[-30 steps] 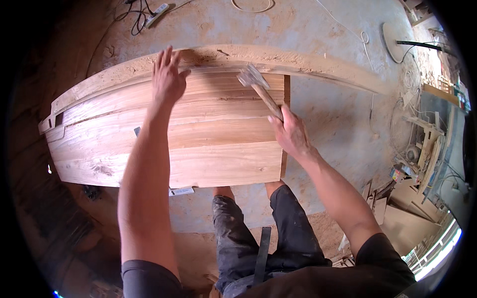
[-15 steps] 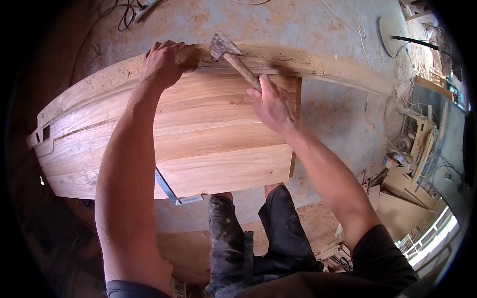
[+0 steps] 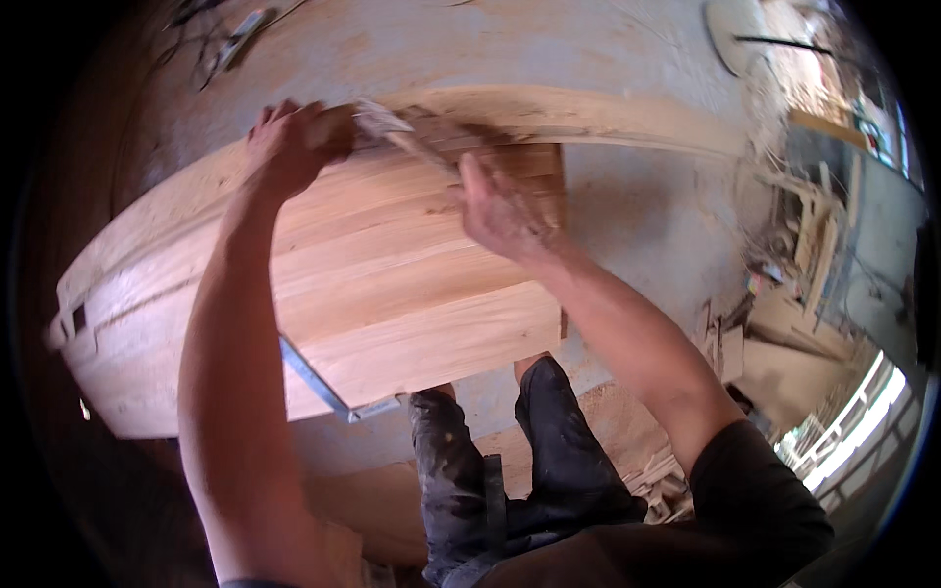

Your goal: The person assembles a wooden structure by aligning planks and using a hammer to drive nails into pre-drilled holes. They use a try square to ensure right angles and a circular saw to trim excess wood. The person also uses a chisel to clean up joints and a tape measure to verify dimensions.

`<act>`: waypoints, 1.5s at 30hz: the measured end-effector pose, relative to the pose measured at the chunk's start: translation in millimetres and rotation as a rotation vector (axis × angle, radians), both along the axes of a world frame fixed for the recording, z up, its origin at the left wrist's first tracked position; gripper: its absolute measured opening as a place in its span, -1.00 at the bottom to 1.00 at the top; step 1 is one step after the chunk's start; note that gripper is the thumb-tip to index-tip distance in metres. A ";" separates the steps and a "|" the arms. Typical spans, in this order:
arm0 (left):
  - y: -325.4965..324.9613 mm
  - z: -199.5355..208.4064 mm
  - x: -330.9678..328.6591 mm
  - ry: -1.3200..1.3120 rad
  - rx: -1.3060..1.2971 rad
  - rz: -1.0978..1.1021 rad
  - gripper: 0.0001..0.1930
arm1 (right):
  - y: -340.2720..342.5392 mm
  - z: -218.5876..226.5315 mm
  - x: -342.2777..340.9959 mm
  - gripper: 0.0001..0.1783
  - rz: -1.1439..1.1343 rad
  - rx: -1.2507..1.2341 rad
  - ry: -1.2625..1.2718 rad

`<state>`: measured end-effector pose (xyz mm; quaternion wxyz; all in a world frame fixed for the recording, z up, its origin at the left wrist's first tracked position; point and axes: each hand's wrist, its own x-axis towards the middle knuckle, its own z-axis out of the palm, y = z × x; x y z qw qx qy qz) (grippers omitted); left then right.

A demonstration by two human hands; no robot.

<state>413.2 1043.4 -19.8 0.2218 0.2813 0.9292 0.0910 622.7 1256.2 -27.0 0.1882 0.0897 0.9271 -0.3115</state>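
Arms (image 3: 231, 284) forward, right fingers (image 3: 474, 180) curled

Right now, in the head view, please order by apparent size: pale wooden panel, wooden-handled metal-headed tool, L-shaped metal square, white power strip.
1. Pale wooden panel
2. Wooden-handled metal-headed tool and L-shaped metal square: too alike to rank
3. White power strip

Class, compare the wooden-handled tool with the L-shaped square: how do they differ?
The wooden-handled tool is in the right hand; no hand holds the L-shaped square. The tool is at the far side of the wooden panel, the square at its near edge. The tool's head looks blurred; the square looks sharper.
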 end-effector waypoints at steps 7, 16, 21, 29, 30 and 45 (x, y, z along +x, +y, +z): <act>6.0 2.2 -2.8 -0.032 0.006 -0.008 -0.25 | 7.2 18.8 4.9 -0.68 -0.025 0.091 0.142; 1.3 -2.4 -1.5 -0.046 -0.026 -0.014 -0.21 | 54.4 15.6 82.6 -0.77 -0.446 -0.064 0.243; -0.6 -7.3 -7.1 -0.083 -0.071 -0.004 -0.20 | 82.0 3.9 77.2 -0.76 -0.438 0.091 0.135; -1.1 -11.0 -8.7 -0.100 -0.058 -0.005 -0.19 | 82.7 0.4 78.8 -0.74 -0.503 0.063 0.113; -2.7 -11.9 -8.6 -0.102 -0.069 -0.010 -0.19 | 82.9 2.0 75.9 -0.74 -0.528 0.031 0.132; 0.4 -13.5 -7.9 -0.105 -0.072 -0.010 -0.20 | 92.6 9.8 72.7 -0.76 -0.479 0.080 0.098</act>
